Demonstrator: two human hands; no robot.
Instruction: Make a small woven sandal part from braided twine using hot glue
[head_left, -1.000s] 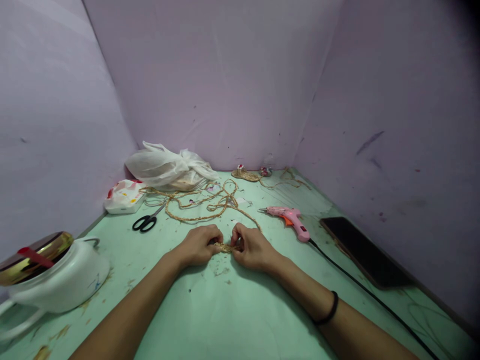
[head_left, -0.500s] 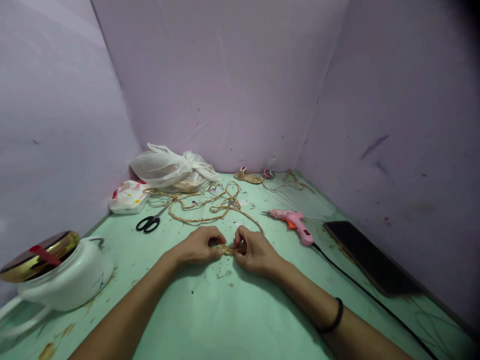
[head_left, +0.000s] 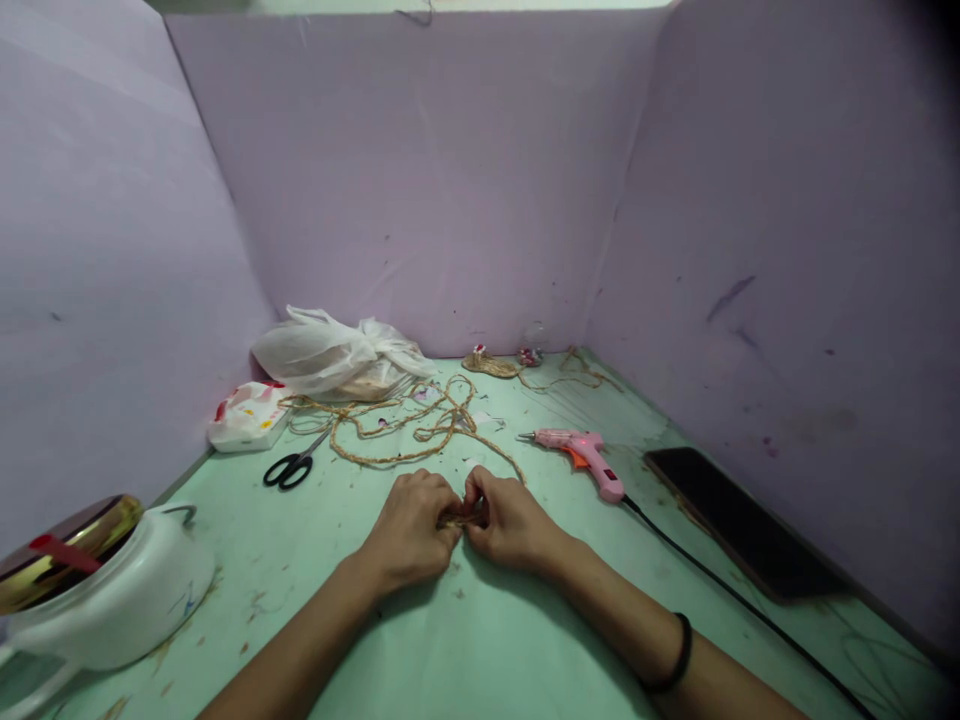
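Between my two hands is a small piece of braided tan rope point(head_left: 452, 520), mostly covered by fingers. My left hand point(head_left: 420, 522) grips its left side, with fingers curled over it. On the right side my right hand point(head_left: 504, 515) pinches it between thumb and fingers. The hands nearly touch each other above the green table point(head_left: 480, 640). A long braided rope point(head_left: 382, 460) lies in loops just beyond them, one strand running down toward my right hand. The pink glue gun point(head_left: 589, 455) rests to the right, its nozzle pointing left.
Black-handled scissors point(head_left: 289, 470), a white box point(head_left: 247, 425) and a plastic bag point(head_left: 330, 350) lie at left. Nearer stands a white pot point(head_left: 135, 600). A sandal-shaped rope piece point(head_left: 489, 366) is at the back. A phone point(head_left: 735, 515) and black cord point(head_left: 712, 580) are right.
My left hand has moved right, closer to my right hand, and covers more of the braided piece. The camera view has tilted up slightly.
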